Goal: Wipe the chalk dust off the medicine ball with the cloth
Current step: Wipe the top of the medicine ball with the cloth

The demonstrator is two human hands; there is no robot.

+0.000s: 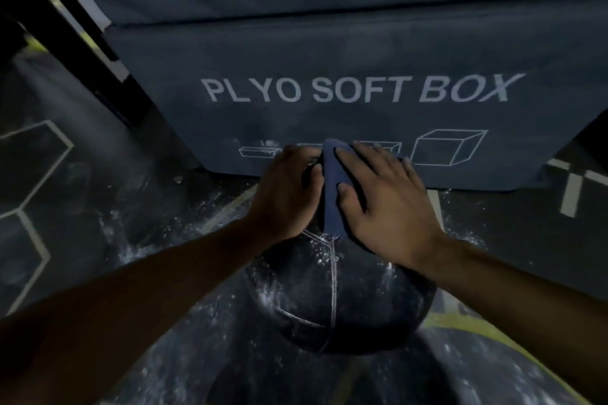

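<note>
Dusty gym floor [98,207], foam box [329,52] just beyond our hands: left hand [286,194] cups medicine ball [335,302], right hand [385,200] presses blue cloth [330,194] flat on top, fingers spread.

We are in a gym: stacked plyo soft boxes [355,76] stand on line-marked, chalk-dusted rubber floor [82,181] below them.

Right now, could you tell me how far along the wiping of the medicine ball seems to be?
Early to midway, I'd judge. In hand: the right hand presses the blue cloth flat on top of the medicine ball, while the left hand steadies the ball. Left: white chalk dust still streaks its near face and seams. No part looks clearly cleaned yet.
</note>
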